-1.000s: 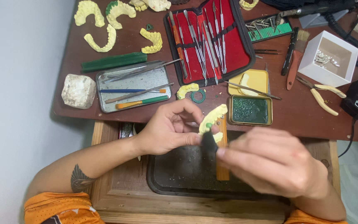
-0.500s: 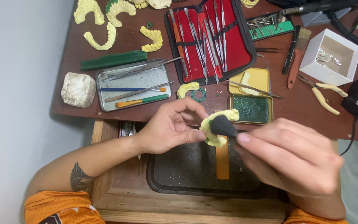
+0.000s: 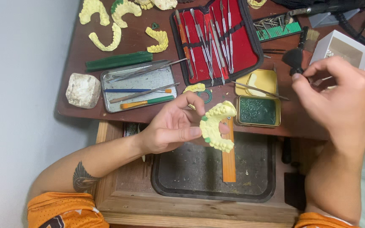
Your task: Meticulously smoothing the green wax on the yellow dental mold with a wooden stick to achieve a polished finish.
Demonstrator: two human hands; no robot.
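Yellow dental cast in left hand

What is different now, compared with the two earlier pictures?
The right hand lifted the black brush off the yellow dental cast and carried it up and to the right, over the table. The left hand keeps holding the cast in the same place. The red tool case and metal tray did not move.
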